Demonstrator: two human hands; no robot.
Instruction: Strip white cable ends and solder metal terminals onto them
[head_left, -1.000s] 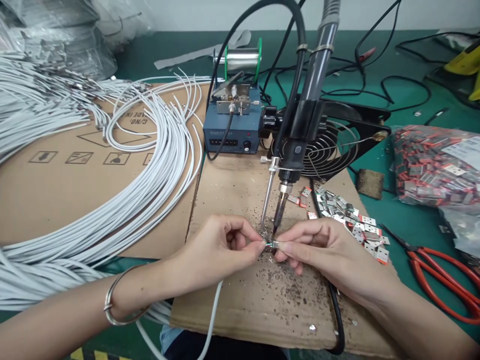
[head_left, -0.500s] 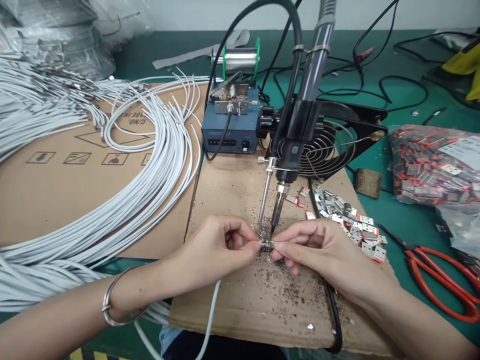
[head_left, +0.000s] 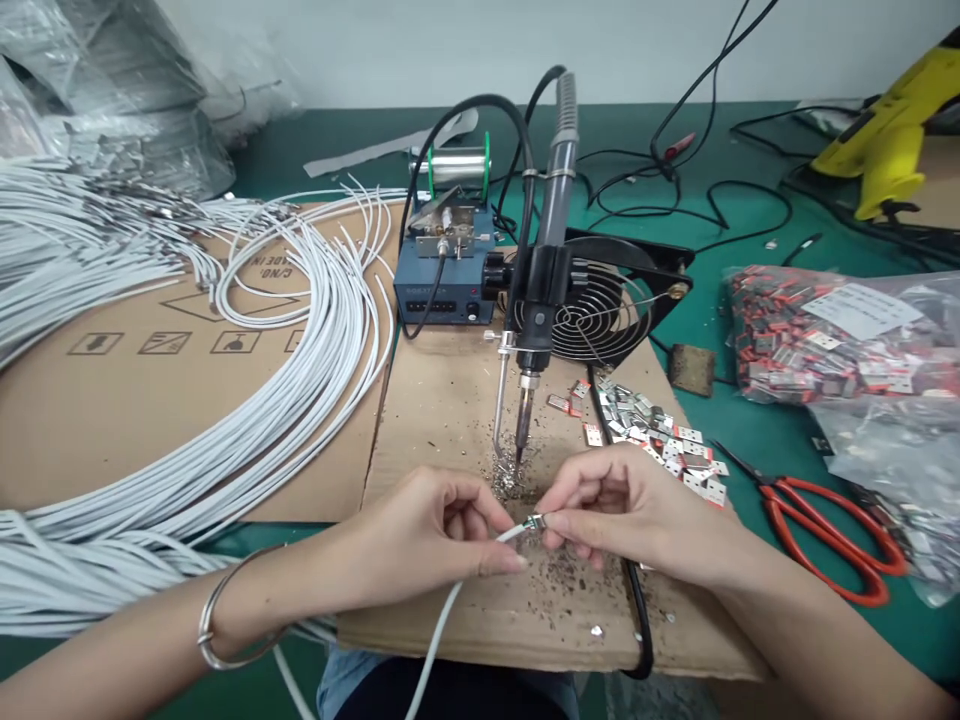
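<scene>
A white cable (head_left: 444,628) rises from below, passes by my left hand (head_left: 442,530), and ends at a small metal USB connector (head_left: 535,521). My left thumb and forefinger lie loosely on either side of the cable, just short of the connector. My right hand (head_left: 622,505) pinches the connector's metal end, and its fingertips cover part of it. Beyond both hands, a soldering iron (head_left: 525,420) is held tip down in a stand, with a solder feed tube (head_left: 501,405) beside it. The iron's tip is apart from the connector.
Loose USB connectors (head_left: 660,440) lie right of the iron, near red-handled scissors (head_left: 825,530) and a bag of connectors (head_left: 832,340). A bundle of white cables (head_left: 300,370) covers the left. Behind are a blue solder feeder (head_left: 442,285), a solder spool (head_left: 457,165) and a black fan (head_left: 600,300).
Both hands have drawn the connector toward me, away from the iron's tip. My left fingers have spread and moved back from the joint, showing the cable. The camera view has shifted.
</scene>
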